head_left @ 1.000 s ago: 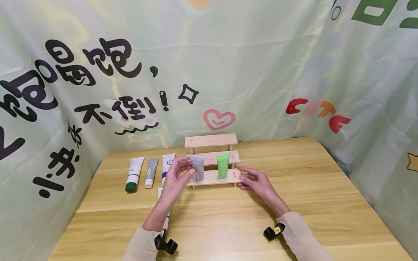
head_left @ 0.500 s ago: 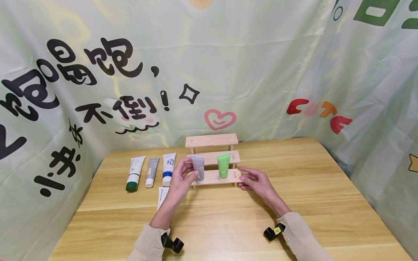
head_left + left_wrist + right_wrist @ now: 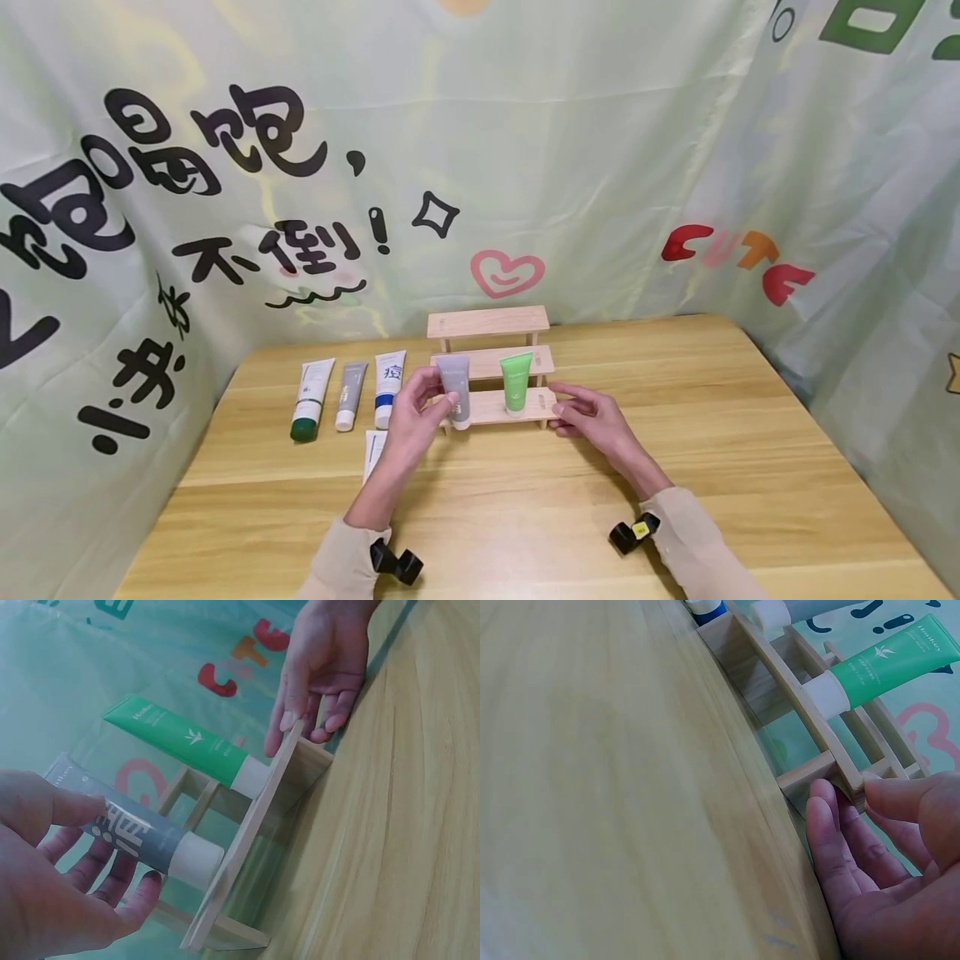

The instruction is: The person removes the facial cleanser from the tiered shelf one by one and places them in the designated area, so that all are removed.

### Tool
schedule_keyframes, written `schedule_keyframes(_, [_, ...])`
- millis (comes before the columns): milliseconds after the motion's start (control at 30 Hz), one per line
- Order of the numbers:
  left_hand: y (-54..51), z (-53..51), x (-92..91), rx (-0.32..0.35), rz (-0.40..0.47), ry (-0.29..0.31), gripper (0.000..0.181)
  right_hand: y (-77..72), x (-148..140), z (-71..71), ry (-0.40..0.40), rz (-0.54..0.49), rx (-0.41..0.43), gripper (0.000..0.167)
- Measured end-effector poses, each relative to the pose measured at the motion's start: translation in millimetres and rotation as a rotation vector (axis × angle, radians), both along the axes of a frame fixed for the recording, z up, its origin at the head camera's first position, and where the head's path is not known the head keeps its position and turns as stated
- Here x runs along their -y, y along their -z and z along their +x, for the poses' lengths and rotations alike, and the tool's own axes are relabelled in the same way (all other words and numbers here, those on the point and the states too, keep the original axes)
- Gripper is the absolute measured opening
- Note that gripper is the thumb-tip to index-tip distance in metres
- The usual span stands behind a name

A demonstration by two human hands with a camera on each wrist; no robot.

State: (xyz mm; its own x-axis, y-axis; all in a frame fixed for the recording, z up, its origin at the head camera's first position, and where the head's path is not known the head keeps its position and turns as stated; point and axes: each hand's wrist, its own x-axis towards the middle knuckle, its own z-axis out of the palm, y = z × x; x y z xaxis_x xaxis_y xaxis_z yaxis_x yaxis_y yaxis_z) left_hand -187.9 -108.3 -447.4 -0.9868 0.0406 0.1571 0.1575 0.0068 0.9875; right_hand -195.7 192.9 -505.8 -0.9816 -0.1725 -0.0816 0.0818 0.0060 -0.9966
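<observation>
My left hand [image 3: 415, 414] holds a grey squeeze tube [image 3: 456, 385] between thumb and fingers, cap down. In the left wrist view the tube's white cap [image 3: 196, 859] is at the lowest shelf's front edge; whether it touches, I cannot tell. A green squeeze tube [image 3: 516, 382] stands on its white cap to the right, on the same shelf. Both belong at the front of a three-tier wooden display stand [image 3: 488, 322]. At the shelf's right end my right hand [image 3: 594, 421] pinches the board, its thumb on top and fingers below, as the right wrist view shows.
Left of the stand lie a white tube with a green cap [image 3: 311, 398], another grey tube [image 3: 350, 396] and a white-and-blue tube [image 3: 387, 388]. Another white tube [image 3: 373, 448] is partly behind my left forearm. A printed curtain [image 3: 600, 167] hangs behind the wooden table [image 3: 540, 517].
My left hand shifted slightly right during the first half second. Since then the grey tube's cap has come forward to overlap the shelf's front edge. The right hand keeps its place.
</observation>
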Motion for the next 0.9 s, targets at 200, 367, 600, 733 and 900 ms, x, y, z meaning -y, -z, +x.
schedule_keyframes(200, [-5.9, 5.3, 7.0, -0.007, 0.009, -0.020, 0.034, -1.6, 1, -1.8, -0.002, 0.002, 0.002, 0.047])
schedule_keyframes(367, [-7.6, 12.3, 16.9, -0.036, -0.020, -0.038, 0.034, -2.2, 2, -2.3, 0.002, 0.000, 0.003, 0.047])
schedule_keyframes(600, [-6.1, 20.9, 35.2, -0.023, -0.055, -0.077, 0.037, -1.1, 3, -0.5, 0.004, 0.001, 0.009, 0.048])
schedule_keyframes(733, [-8.7, 25.6, 44.8, 0.017, -0.051, -0.097, 0.037, 0.1, 2, -0.3, 0.005, -0.001, 0.003, 0.048])
schedule_keyframes(900, [-12.9, 32.3, 56.5, 0.051, -0.078, -0.128, 0.038, -0.8, 0, 0.0, 0.003, -0.003, 0.006, 0.048])
